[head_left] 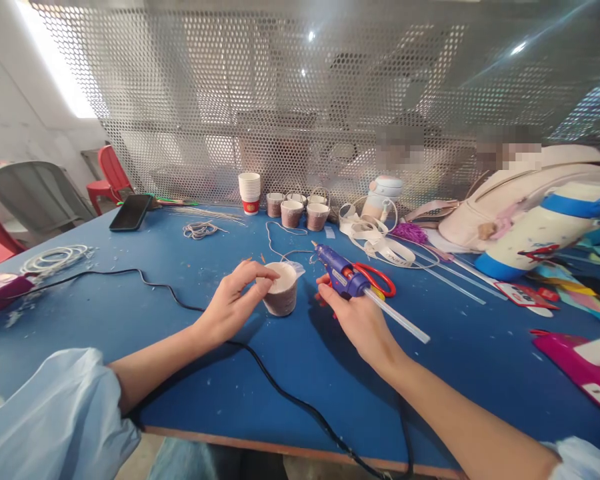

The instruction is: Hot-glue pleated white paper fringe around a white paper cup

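Note:
A small white paper cup [281, 303], its side wrapped in brownish cord-like material, stands upright on the blue table. My left hand [235, 297] is closed at its near-left rim, with thumb and fingertips over the opening. A bit of clear film or string sticks out from the rim on the right. In my right hand [363, 327] is a purple hot glue gun [339, 272], its nozzle pointing up and left, to the right of the cup. From the gun's back end a clear glue stick [400, 317] juts out. Red-handled scissors [380, 277] lie behind the gun.
Several wrapped cups [291, 215] and a stack of paper cups [249, 193] stand by the perforated metal screen [190, 100]. A black cable [280, 393] crosses the table [145, 340]. White ribbon [380, 243], bottles, a bag [505, 193] and a power strip [580, 367] are on the right.

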`<state>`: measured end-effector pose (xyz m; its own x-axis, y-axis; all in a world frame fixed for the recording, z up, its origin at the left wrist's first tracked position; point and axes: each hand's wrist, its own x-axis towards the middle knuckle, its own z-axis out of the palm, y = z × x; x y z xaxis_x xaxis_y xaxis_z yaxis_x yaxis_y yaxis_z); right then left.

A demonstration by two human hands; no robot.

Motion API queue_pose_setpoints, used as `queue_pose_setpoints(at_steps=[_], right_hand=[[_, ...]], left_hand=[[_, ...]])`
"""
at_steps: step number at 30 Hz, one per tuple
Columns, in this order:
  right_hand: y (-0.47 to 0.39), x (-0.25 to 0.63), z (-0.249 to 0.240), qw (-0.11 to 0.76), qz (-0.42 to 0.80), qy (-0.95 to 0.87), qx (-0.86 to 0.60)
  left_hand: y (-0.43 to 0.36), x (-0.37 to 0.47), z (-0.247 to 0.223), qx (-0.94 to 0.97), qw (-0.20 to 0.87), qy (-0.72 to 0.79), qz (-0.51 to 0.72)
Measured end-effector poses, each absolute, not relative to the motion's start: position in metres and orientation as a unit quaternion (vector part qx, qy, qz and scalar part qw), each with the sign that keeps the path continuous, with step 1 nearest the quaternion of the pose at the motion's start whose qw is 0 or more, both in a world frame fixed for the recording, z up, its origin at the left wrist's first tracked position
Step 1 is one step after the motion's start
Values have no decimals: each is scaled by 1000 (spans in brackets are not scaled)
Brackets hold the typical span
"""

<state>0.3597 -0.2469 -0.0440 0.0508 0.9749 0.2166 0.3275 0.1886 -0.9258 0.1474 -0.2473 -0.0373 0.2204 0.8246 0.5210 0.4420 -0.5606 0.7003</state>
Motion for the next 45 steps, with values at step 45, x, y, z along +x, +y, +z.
queue_pose_setpoints(at_steps=[45], right_hand=[[-252,353,-23,380,105,-840,-373]], left_hand=[[-247,152,-65,689,340,463,442]])
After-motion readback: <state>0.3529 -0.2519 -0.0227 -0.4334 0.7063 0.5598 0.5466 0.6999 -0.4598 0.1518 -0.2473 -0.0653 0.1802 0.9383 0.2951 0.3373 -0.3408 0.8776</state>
